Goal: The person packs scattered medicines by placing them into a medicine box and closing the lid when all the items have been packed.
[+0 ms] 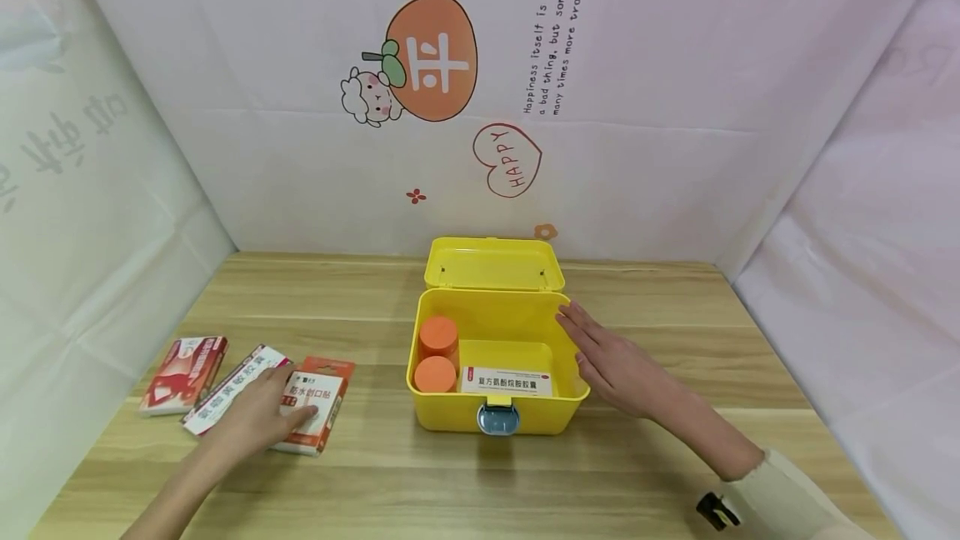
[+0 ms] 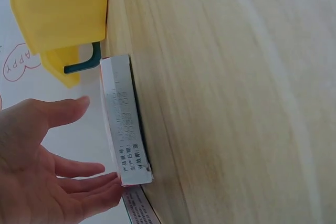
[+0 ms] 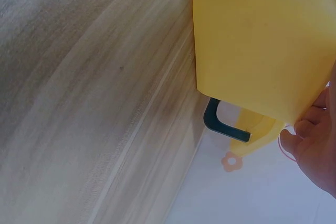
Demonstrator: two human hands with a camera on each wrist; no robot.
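Observation:
Over an orange and white box of adhesive bandages (image 1: pixel 324 390) at the left hovers my left hand (image 1: pixel 255 411). Its thumb and fingers are spread around the box; in the left wrist view the thumb stands apart from the box (image 2: pixel 123 119) while the fingertips reach its lower end. My right hand (image 1: pixel 618 365) rests with straight fingers against the right rim of an open yellow medicine box (image 1: pixel 427 413). Inside this lie two orange-capped containers (image 1: pixel 437 374) and a white capsule box (image 1: pixel 506 382).
Left of the bandages lie a white and purple medicine carton (image 1: pixel 232 390) and a red and white carton (image 1: pixel 183 375). The yellow lid (image 1: pixel 495 267) is tipped back toward the printed cloth wall (image 1: pixel 337 190). A wooden table (image 1: pixel 405 490) carries everything.

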